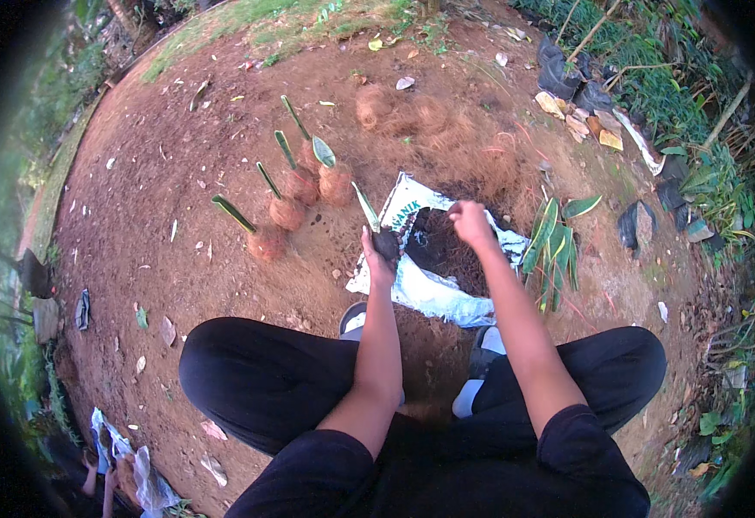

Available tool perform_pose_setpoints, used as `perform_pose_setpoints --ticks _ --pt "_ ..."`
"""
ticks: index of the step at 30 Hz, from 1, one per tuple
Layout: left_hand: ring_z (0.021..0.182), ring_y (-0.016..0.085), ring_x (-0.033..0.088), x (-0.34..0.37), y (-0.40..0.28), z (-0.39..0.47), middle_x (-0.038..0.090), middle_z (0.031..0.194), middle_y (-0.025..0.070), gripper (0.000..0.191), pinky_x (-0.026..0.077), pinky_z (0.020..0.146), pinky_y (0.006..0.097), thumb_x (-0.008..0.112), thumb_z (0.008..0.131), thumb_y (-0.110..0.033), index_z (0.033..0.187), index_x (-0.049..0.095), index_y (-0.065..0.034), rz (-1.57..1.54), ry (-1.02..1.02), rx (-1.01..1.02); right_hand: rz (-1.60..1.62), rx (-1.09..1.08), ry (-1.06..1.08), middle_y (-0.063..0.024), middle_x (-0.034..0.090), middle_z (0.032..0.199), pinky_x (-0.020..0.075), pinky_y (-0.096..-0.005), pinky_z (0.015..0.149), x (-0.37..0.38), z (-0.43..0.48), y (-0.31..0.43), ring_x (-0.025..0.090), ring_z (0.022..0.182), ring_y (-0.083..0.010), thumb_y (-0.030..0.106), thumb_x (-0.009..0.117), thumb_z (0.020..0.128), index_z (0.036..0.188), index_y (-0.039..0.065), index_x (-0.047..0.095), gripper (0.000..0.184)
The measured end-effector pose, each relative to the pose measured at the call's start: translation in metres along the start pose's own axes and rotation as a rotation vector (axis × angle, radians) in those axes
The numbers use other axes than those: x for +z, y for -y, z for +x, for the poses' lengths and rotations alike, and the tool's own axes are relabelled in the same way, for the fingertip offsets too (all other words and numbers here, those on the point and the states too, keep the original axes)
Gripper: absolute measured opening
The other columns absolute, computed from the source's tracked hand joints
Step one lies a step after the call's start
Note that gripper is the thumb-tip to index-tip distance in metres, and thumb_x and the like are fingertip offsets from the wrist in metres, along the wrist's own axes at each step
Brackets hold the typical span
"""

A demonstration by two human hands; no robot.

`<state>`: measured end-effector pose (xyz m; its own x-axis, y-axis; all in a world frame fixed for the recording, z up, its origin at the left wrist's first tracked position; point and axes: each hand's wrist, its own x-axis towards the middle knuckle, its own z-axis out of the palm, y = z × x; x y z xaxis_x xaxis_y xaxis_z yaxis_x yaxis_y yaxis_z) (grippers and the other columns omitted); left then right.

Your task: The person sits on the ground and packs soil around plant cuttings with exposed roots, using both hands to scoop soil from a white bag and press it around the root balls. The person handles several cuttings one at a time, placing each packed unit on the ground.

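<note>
My left hand [377, 259] grips a dark ball of soil [387, 245] from which a variegated snake plant leaf cutting [367, 206] sticks up. Over the open white plastic sack [439, 292] hovers my right hand [472, 223], its fingers curled; whether anything is inside them cannot be seen. Dark potting soil [445, 249] fills the sack's opening. Left of my left hand, several fibre-wrapped balls [267, 243] stand on the ground, each with an upright snake plant leaf [233, 213]. Beyond the sack lies a loose heap of brown coconut fibre [435, 120].
A bunch of snake plant leaves [553, 249] lies right of the sack, near scattered red string [575, 309]. Broken stones [588, 123] and black plastic bags [557, 71] line the right edge. At lower left, another person's hands [106, 482] are near a plastic sheet [150, 482].
</note>
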<state>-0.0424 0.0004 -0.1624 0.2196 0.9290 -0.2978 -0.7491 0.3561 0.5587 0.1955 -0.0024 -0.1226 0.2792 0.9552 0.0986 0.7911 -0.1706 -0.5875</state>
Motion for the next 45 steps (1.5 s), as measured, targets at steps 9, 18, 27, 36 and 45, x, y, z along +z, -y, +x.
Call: perform_pose_setpoints --ticks 9,18,27,36,45 --pt "0.066 0.019 0.063 0.004 -0.002 0.000 0.065 0.081 0.0101 0.061 0.048 0.050 0.0300 0.041 0.094 -0.065 0.104 0.058 -0.0071 0.002 -0.040 -0.015 0.480 0.354 0.033 -0.0087 0.069 0.093 0.0573 -0.0321 0.064 -0.079 -0.024 -0.067 0.066 0.075 -0.0176 0.003 0.064 0.089 0.105 -0.003 0.067 0.018" --pt "0.074 0.019 0.060 0.005 -0.003 -0.004 0.063 0.083 0.0075 0.065 0.045 0.058 0.0304 0.041 0.091 -0.068 0.108 0.056 -0.0063 0.065 -0.012 -0.018 0.845 0.480 0.575 -0.0087 0.065 0.118 0.0606 -0.0349 0.069 -0.081 -0.039 -0.025 0.070 0.090 -0.0228 0.015 0.063 0.093 0.123 0.001 0.059 0.033" --pt "0.077 0.019 0.059 0.002 -0.002 0.000 0.063 0.085 0.0062 0.064 0.043 0.060 0.0299 0.039 0.092 -0.067 0.109 0.056 -0.0076 0.113 0.022 -0.007 0.029 0.668 0.463 -0.0137 0.071 0.077 0.0539 -0.0360 0.054 -0.094 -0.071 -0.057 0.067 0.061 -0.0225 0.021 0.086 0.069 0.089 -0.007 0.067 0.039" --pt "0.063 0.020 0.064 0.002 0.000 0.003 0.068 0.083 0.0130 0.060 0.049 0.048 0.0299 0.043 0.094 -0.062 0.105 0.058 -0.0052 0.049 -0.010 0.010 0.254 0.643 0.395 -0.0133 0.073 0.079 0.0550 -0.0398 0.057 -0.106 -0.080 -0.099 0.071 0.064 -0.0228 0.022 0.084 0.072 0.085 -0.005 0.071 0.033" --pt "0.057 0.020 0.064 0.047 0.004 0.007 0.067 0.076 0.0122 0.047 0.051 0.044 0.0315 0.042 0.101 -0.042 0.104 0.060 0.0011 0.331 0.108 0.095 0.098 1.015 -0.031 -0.0109 0.071 0.093 0.0546 -0.0356 0.065 -0.209 -0.103 -0.166 0.069 0.079 -0.0221 0.020 0.078 0.076 0.104 0.004 0.070 0.033"
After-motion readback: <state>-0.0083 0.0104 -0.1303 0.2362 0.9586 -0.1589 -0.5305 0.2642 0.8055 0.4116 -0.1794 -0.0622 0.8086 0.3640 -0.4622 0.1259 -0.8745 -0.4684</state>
